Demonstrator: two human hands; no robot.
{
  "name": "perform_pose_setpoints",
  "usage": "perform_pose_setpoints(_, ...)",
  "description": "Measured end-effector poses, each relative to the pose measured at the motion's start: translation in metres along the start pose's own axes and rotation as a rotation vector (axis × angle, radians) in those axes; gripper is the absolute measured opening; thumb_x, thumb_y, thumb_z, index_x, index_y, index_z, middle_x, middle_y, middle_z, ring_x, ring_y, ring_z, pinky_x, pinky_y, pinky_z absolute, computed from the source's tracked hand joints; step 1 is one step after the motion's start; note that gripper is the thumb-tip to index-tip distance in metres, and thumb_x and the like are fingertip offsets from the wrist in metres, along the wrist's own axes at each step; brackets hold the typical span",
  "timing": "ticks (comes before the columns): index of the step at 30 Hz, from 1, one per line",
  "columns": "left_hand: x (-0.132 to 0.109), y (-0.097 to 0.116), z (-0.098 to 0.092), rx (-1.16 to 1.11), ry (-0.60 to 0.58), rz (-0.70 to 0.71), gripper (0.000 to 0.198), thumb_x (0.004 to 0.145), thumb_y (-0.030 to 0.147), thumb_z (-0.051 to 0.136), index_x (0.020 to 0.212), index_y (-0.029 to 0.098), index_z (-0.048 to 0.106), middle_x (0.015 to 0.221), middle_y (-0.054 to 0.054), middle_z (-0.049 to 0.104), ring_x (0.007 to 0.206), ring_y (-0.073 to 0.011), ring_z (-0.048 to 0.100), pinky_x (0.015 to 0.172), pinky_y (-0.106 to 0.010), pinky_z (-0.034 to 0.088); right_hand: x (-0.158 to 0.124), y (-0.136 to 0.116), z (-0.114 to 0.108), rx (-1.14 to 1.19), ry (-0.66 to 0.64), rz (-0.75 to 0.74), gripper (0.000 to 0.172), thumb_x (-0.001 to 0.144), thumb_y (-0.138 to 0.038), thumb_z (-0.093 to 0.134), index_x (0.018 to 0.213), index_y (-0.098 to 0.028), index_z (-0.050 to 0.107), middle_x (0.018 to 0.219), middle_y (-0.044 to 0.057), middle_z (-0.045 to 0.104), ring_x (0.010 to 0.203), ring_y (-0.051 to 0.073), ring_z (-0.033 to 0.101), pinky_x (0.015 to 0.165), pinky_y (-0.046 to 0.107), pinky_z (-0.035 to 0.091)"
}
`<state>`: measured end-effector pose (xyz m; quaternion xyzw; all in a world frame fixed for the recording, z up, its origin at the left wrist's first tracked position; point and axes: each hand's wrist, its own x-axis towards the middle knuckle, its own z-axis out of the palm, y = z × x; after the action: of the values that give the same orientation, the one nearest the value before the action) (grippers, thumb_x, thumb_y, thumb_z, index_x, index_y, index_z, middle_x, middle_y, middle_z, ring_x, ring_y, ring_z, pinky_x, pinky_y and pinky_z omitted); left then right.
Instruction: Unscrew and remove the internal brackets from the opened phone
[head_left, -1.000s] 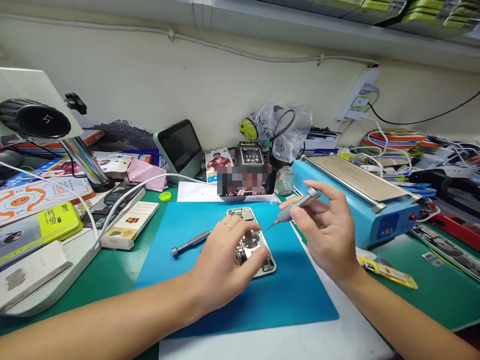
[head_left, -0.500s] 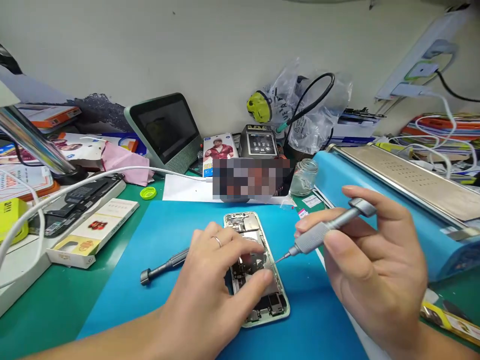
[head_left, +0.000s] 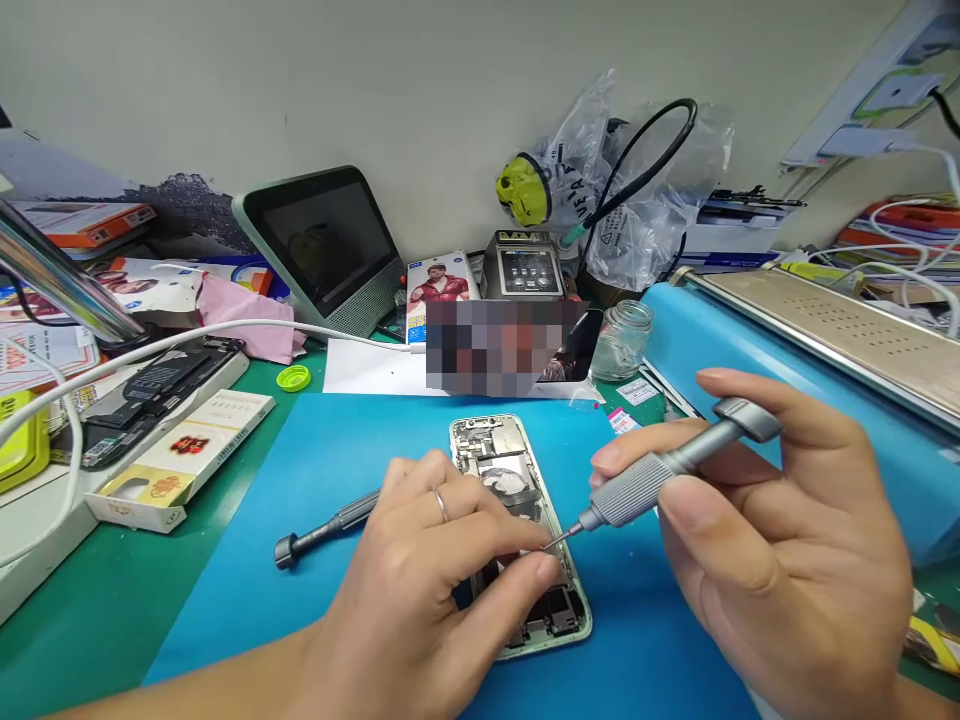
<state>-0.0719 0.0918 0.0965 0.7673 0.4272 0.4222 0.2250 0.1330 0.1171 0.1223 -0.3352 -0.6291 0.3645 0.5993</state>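
An opened phone body (head_left: 501,465) lies on a blue mat (head_left: 330,470), its insides showing. My left hand (head_left: 435,580), with a ring on one finger, rests on its middle, thumb and fingers pinched down on the parts inside. My right hand (head_left: 765,540) grips a grey precision screwdriver (head_left: 660,470), index finger on its cap. The tip touches the phone's right side beside my left fingertips. A second screwdriver (head_left: 322,528) lies on the mat to the left of my left hand.
A blue heating machine (head_left: 810,370) stands at the right. A small glass jar (head_left: 621,340), a grey meter box (head_left: 523,268) and a tilted smart display (head_left: 322,245) sit behind the mat. At the left are a white box (head_left: 180,460), another opened phone (head_left: 150,385) and a white cable (head_left: 225,335).
The view has come closer and lower over the phone. My right hand has brought the screwdriver tip down from above the mat to the phone's right side. My left hand stays on the phone.
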Motion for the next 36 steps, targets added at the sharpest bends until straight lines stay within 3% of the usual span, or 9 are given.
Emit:
perform_pose_setpoints(9, 0.0, -0.003, -0.002, 0.011, -0.056, 0.03, 0.018, 0.099, 0.017, 0.069, 0.101, 0.035, 0.071, 0.087, 0.013, 0.072, 0.082, -0.0143, 0.056, 0.072, -0.037, 0.032, 0.001, 0.0, 0.001, -0.011, -0.004, 0.007, 0.035, 0.096, -0.028, 0.075, 0.128, -0.035, 0.062, 0.089, -0.003, 0.082, 0.082, 0.01, 0.076, 0.072, 0.016, 0.063)
perform_pose_setpoints(15, 0.001, 0.0, -0.002, -0.004, -0.009, 0.006, 0.018, 0.096, 0.016, 0.07, 0.096, 0.034, 0.073, 0.083, 0.013, 0.071, 0.081, -0.0143, 0.056, 0.07, -0.037, 0.033, 0.001, 0.0, 0.002, -0.031, 0.012, -0.025, 0.035, 0.095, -0.028, 0.076, 0.127, -0.036, 0.063, 0.088, -0.003, 0.082, 0.08, 0.01, 0.077, 0.071, 0.015, 0.063)
perform_pose_setpoints(25, 0.004, 0.01, -0.002, 0.001, 0.025, -0.016, 0.018, 0.085, 0.011, 0.069, 0.075, 0.026, 0.07, 0.07, 0.013, 0.066, 0.071, -0.0116, 0.053, 0.068, -0.035, 0.033, 0.002, -0.005, 0.0, -0.077, 0.079, -0.048, 0.034, 0.092, -0.028, 0.078, 0.122, -0.035, 0.064, 0.082, -0.002, 0.082, 0.072, 0.015, 0.078, 0.064, 0.022, 0.066)
perform_pose_setpoints(31, 0.004, 0.011, 0.0, 0.014, 0.051, -0.005, 0.018, 0.085, 0.013, 0.067, 0.075, 0.027, 0.073, 0.069, 0.013, 0.066, 0.07, -0.0107, 0.052, 0.067, -0.034, 0.032, -0.003, -0.005, -0.001, -0.097, 0.026, -0.058, 0.036, 0.095, -0.028, 0.075, 0.127, -0.039, 0.064, 0.085, -0.002, 0.082, 0.069, 0.015, 0.076, 0.063, 0.024, 0.067)
perform_pose_setpoints(36, 0.003, 0.011, 0.0, 0.03, 0.025, 0.003, 0.018, 0.085, 0.014, 0.068, 0.073, 0.027, 0.073, 0.07, 0.013, 0.068, 0.07, -0.0109, 0.051, 0.066, -0.034, 0.033, -0.005, -0.004, 0.0, -0.134, 0.057, -0.052, 0.037, 0.093, -0.031, 0.077, 0.126, -0.039, 0.065, 0.082, -0.001, 0.081, 0.07, 0.019, 0.076, 0.06, 0.03, 0.066)
